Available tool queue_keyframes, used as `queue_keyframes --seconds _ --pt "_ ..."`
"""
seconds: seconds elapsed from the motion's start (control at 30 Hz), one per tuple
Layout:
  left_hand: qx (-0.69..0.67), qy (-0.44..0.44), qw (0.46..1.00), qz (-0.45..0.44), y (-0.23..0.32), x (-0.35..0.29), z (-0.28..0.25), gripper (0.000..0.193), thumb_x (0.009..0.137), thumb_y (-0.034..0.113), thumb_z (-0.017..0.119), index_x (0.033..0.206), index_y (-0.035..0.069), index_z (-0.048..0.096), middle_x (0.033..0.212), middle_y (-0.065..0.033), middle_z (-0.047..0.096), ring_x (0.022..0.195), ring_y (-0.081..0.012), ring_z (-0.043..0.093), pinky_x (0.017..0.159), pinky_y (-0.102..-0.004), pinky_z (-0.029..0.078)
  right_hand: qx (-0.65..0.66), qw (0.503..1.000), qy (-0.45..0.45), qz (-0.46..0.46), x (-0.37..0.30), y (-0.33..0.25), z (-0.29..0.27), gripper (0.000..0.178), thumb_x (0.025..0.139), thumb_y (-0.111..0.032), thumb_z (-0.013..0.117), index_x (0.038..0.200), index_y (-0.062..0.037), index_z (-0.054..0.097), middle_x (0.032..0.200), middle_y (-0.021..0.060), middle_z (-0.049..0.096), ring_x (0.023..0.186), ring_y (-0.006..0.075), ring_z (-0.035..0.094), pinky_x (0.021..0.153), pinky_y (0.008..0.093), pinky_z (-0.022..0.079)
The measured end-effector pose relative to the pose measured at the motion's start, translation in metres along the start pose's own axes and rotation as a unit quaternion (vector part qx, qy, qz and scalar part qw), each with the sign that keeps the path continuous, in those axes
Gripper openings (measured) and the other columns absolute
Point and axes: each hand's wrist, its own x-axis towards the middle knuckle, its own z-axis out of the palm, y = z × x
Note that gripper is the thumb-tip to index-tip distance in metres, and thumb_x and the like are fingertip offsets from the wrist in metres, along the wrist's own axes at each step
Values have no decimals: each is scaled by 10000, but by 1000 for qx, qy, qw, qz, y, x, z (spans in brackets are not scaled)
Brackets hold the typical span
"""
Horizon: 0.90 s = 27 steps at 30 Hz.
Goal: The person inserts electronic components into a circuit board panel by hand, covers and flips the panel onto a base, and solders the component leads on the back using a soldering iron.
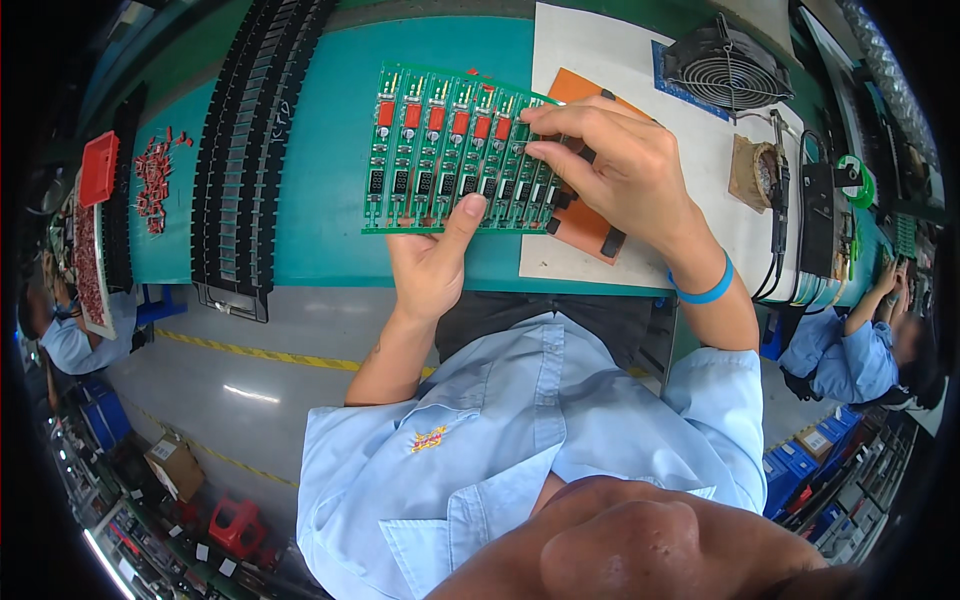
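A green circuit board panel (452, 150) is held up over the bench, made of several narrow strips side by side. Most strips carry a red block-shaped component, and each has a small black display. My left hand (437, 250) grips its lower edge, thumb on the front face and fingers behind. At the panel's right end, my right hand (610, 150) has its thumb and forefinger closed in a pinch over the rightmost strips; whatever sits between the fingertips is too small to make out. An orange board-like fixture (585, 235) with black blocks lies behind my right hand.
A black slotted rack (240, 150) stands left of the panel, with loose red components (153, 180) and a red tray (98, 168) beyond it. On the right are a black fan (728, 68), a soldering iron (778, 200) and a sponge holder (755, 172). Co-workers sit at both sides.
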Motion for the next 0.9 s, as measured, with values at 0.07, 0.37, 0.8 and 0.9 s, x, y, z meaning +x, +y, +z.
queue_keyframes --seconds 0.07,0.37,0.8,0.9 --pt "6 -1 1000 0 0 0 0 542 978 -77 635 1484 36 479 1351 -133 672 1148 -218 693 995 -347 564 0 1000 0 -1 0 0 0 234 796 21 834 1013 -10 752 1012 83 793 677 126 607 590 228 514" --pt "-8 -2 1000 -7 1 1 2 534 979 -76 635 1480 34 486 1357 -134 671 1156 -217 689 998 -346 559 -1 1000 10 -14 1 0 3 244 785 36 833 1011 -9 754 990 78 787 676 125 602 579 232 504" --pt "19 -71 997 -20 1 1 -9 690 996 -118 559 1601 140 353 1506 -119 555 1348 -254 575 1154 -433 453 -14 1000 8 -22 0 1 1 275 774 49 831 1037 0 770 878 69 756 663 129 596 552 230 482" --pt "15 -70 997 -20 1 2 -9 693 993 -122 556 1602 140 350 1509 -120 552 1348 -255 574 1151 -432 456 -13 1000 6 -19 -1 0 0 276 772 48 833 1038 1 774 851 67 748 660 128 596 546 230 479"
